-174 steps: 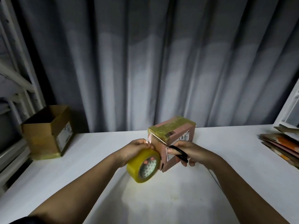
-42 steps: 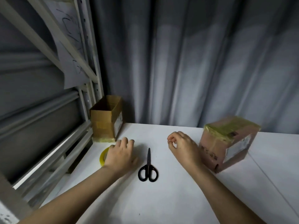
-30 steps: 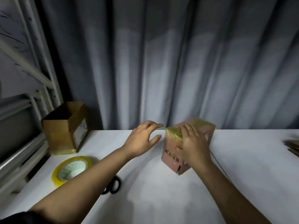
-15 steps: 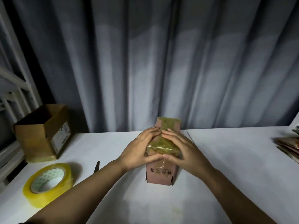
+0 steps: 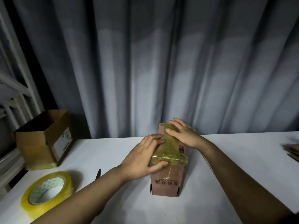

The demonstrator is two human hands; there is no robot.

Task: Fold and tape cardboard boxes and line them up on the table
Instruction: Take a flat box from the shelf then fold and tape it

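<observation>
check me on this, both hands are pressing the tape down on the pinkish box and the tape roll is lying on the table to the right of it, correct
Not quite. Both the left hand and right hand press the tape on the pinkish box, but the tape roll lies on the table to the left of the box, not the right. The head view shows it.

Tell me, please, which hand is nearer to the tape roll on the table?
Left. The left hand presses the near left side of the taped box, just right of the tape roll; the right hand lies on the box's far top, further away.
</observation>
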